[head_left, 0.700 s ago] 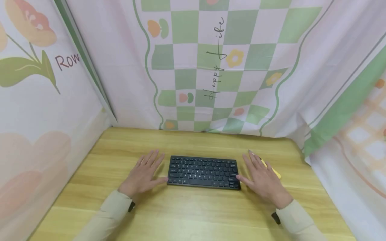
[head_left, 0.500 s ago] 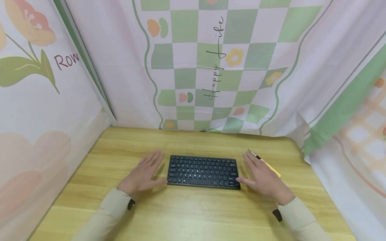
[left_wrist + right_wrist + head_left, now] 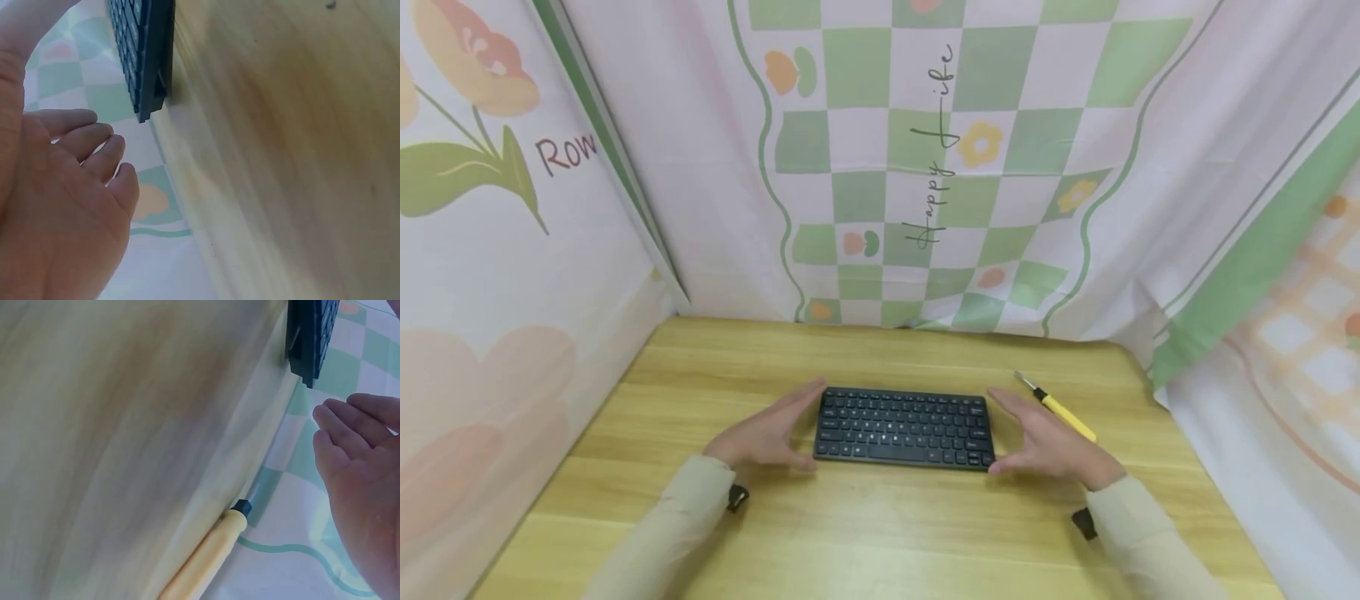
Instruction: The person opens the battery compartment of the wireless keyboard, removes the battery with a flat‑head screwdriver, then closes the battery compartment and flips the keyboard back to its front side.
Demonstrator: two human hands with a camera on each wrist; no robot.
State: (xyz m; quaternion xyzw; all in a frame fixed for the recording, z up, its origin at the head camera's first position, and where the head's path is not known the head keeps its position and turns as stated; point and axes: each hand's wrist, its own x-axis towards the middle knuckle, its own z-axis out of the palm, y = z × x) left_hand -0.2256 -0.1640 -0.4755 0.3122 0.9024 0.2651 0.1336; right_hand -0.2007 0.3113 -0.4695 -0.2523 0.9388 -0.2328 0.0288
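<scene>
A black compact keyboard [image 3: 904, 429] lies flat on the wooden table between two bare hands. At its left end is the left hand [image 3: 767, 435], fingers reaching to the far left corner and thumb by the near one. The right hand [image 3: 1047, 442] mirrors it at the right end, its thumb at the near right corner. In the left wrist view, the left hand's fingers [image 3: 103, 150] are slightly bent, beside the end of the keyboard [image 3: 142, 62]. Similarly, the right wrist view has the right hand's fingers [image 3: 350, 428] extended close to the keyboard's edge [image 3: 306, 350].
Just beyond the right hand lies a yellow-handled tool [image 3: 1067, 418] with a black collar and a slim metal end. Patterned cloth [image 3: 917, 200] hangs at the table's back edge, with more cloth along both sides. The wooden tabletop [image 3: 880, 533] extends in front of the keyboard.
Both hands have turned from palms down to palms facing inward, and their fingers have come closer to the keyboard's ends. The yellow-handled tool is now more fully visible.
</scene>
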